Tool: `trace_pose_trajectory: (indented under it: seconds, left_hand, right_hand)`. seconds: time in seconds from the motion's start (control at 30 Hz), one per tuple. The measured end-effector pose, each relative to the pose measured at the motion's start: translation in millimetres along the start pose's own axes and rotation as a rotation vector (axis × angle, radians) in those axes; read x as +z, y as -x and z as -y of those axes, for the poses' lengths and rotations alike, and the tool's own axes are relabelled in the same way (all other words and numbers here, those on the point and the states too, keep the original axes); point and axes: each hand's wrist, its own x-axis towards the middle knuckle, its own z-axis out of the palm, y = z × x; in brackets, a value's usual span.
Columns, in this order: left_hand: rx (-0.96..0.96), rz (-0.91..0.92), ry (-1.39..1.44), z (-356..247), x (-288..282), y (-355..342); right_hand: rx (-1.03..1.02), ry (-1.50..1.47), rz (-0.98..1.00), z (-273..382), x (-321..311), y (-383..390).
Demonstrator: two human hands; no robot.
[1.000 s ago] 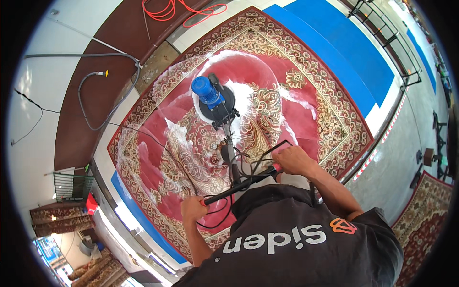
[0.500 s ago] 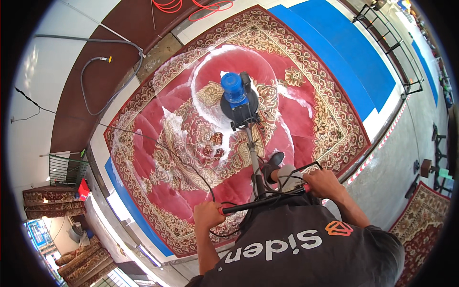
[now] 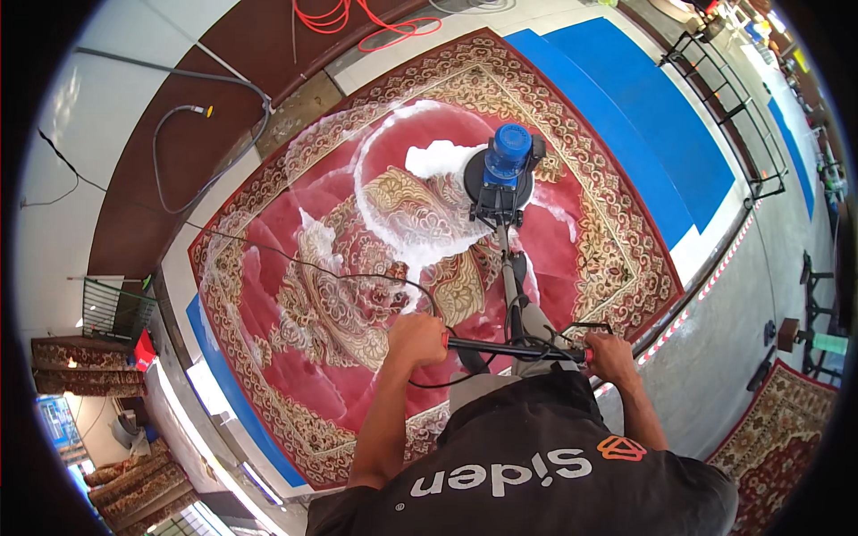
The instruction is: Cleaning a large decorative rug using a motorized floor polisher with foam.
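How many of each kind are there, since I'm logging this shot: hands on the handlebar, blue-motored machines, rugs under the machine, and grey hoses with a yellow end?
Hands on the handlebar: 2 (left hand, right hand)
Blue-motored machine: 1
Patterned rug under it: 1
Grey hose with yellow end: 1
Total: 5

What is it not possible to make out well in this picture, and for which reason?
All in the head view:
- Underside of the blue floor machine: hidden by its round black base.
- Patch of red patterned carpet below that base: covered by it.
- Ends of the black handlebar: inside the left hand and right hand.
- Lower-right rug: cut off by the dark lens rim.
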Motion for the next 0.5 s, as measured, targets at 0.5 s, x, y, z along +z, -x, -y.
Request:
trace_pose_trajectory:
  seconds: [0.5]
  left_hand:
    - [0.019, -0.072, -0.076, -39.0, -149.2, -273.7]
  right_hand:
    - [0.002, 0.09, -0.19, -142.9, -118.1, -235.1]
